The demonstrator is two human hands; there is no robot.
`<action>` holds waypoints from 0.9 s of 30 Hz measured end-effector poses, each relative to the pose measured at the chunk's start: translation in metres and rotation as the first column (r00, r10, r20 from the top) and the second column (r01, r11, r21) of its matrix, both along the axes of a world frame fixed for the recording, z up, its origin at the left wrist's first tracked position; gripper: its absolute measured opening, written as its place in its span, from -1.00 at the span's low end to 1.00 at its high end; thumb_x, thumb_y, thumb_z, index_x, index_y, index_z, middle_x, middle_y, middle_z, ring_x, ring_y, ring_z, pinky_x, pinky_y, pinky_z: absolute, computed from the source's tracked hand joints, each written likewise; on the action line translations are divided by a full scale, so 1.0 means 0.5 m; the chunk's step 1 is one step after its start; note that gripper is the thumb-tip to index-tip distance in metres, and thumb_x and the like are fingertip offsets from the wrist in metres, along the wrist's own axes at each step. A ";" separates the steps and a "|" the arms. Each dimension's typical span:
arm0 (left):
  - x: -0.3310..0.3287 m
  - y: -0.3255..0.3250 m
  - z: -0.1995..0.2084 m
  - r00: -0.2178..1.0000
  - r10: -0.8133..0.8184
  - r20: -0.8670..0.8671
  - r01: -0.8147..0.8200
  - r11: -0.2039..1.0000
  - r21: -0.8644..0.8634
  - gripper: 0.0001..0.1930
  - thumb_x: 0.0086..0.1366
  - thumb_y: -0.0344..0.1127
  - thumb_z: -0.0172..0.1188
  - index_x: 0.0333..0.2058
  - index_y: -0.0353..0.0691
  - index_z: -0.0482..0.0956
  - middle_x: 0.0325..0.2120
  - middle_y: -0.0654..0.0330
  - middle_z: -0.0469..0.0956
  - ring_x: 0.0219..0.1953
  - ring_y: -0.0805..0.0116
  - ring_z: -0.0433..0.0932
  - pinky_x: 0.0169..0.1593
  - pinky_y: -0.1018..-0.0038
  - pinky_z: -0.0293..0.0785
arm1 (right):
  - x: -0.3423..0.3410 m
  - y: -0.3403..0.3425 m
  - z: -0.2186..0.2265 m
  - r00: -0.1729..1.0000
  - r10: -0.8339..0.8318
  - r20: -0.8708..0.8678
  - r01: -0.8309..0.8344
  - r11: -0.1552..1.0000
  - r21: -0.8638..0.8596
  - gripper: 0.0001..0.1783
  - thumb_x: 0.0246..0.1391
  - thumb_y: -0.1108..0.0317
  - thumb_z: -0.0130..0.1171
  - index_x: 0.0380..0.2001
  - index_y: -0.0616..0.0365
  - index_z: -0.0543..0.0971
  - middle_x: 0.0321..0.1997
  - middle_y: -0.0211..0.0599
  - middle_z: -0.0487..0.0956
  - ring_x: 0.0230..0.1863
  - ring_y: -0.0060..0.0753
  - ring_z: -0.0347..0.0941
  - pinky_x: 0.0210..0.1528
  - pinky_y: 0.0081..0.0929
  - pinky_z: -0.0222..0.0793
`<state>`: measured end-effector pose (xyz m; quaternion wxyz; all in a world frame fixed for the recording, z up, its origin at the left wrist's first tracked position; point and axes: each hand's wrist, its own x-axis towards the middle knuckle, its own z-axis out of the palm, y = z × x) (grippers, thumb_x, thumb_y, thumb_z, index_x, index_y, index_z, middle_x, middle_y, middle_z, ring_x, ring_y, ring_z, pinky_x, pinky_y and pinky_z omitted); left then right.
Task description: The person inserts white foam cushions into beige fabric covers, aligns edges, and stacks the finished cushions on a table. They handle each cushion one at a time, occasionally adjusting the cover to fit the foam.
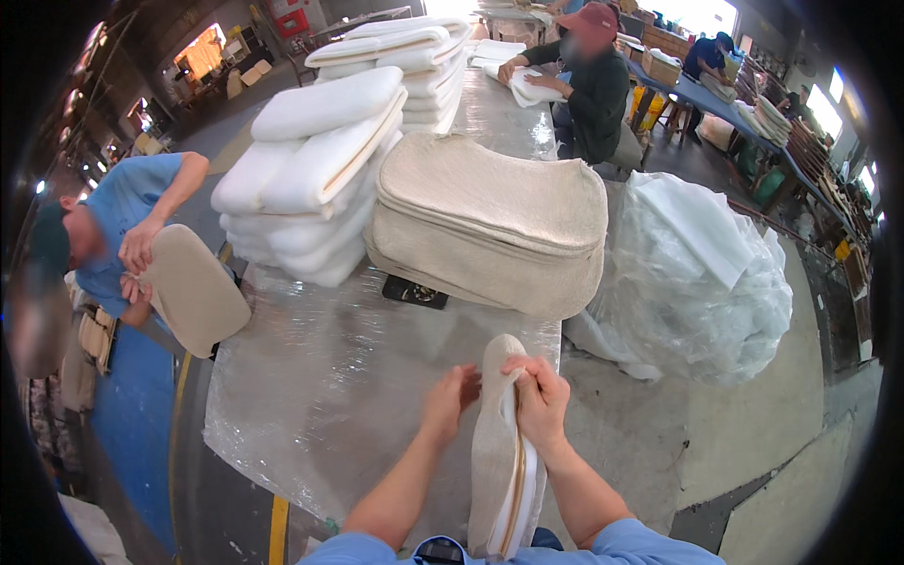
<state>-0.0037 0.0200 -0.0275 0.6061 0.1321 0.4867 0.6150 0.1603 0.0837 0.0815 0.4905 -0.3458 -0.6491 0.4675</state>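
A beige fabric cushion cover (487,452) stands on edge in front of my body, pulled over a white padded insert (530,476). A yellowish-brown layer shows along the insert where the cover gapes. My right hand (540,400) is closed on the cover's edge near its rounded far end. Beside the cover's left face, my left hand (452,403) has its fingers stretched out, their tips close to the fabric. Whether those tips touch it is hard to see. Beyond my hands lies a stack of beige covers (490,235) on the plastic-wrapped table (311,395).
Tall stacks of white padding (301,174) stand at the table's far left. A black object (414,292) lies by the beige stack. To the right is a large clear plastic bundle (692,282). One person at left holds a beige cushion (193,292); another works at the far end.
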 end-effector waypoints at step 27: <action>0.018 0.192 0.126 0.888 -0.142 -0.437 0.292 0.909 0.297 -0.38 0.69 0.02 -0.18 -0.39 -0.34 0.63 -0.48 0.22 0.59 -0.39 0.45 0.47 -0.26 0.42 0.41 | 0.000 -0.001 -0.036 0.981 0.068 -0.180 -0.085 0.993 -0.087 -0.78 0.50 0.35 0.12 -0.21 0.27 0.64 -0.18 -0.29 0.70 -0.18 -0.48 0.57 -0.06 -0.52 0.47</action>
